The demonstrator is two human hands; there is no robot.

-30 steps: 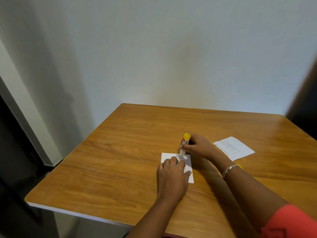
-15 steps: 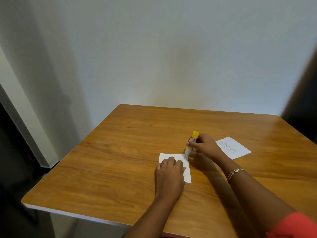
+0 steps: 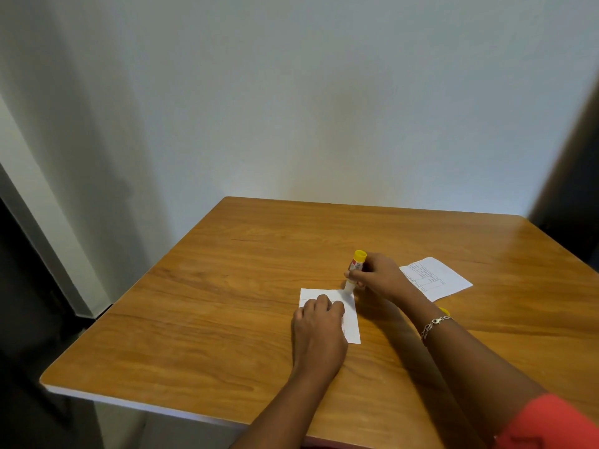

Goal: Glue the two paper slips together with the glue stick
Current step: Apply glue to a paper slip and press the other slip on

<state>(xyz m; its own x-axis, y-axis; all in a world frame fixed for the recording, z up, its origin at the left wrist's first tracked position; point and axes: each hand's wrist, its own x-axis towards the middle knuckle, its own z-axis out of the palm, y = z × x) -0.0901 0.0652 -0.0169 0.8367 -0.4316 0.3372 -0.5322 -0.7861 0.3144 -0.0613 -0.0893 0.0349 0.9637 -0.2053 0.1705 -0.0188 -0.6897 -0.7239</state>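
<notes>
Your left hand (image 3: pixel 319 332) lies on the near slip (image 3: pixel 352 322), fingers (image 3: pixel 324 303) loose and laid over the paper, pinning it to the bench (image 3: pixel 227 286) and grasping nothing. It has kept that spot over the last second. The slip sits toward the near middle of the bench, and its 12 o'clock edge and 3 o'clock strip show past your knuckles.

Your right hand (image 3: pixel 377 275) grips the glue stick (image 3: pixel 354 269), fingers curled round the barrel. The stick leans a little, yellow end up toward 12 o'clock, pale tip down at the slip's 1 o'clock corner. Whether the tip actually touches the paper, you cannot tell from this view. Half a second ago the tip stood just off that corner on the 3 o'clock side; it has come back a shade toward 9 o'clock. A second ago it was further in along the 12 o'clock edge, just beyond your left fingertips.

The printed slip (image 3: pixel 436 278) lies flat at 2 o'clock from the near slip, apart from it and partly behind your right hand. It has not moved.

A small yellow piece (image 3: pixel 444 310) peeks out beside your right wrist at 3 o'clock, just above the bracelet (image 3: pixel 436 324); half a second ago your arm covered it. The red sleeve (image 3: pixel 551 422) shows at 5 o'clock.
</notes>
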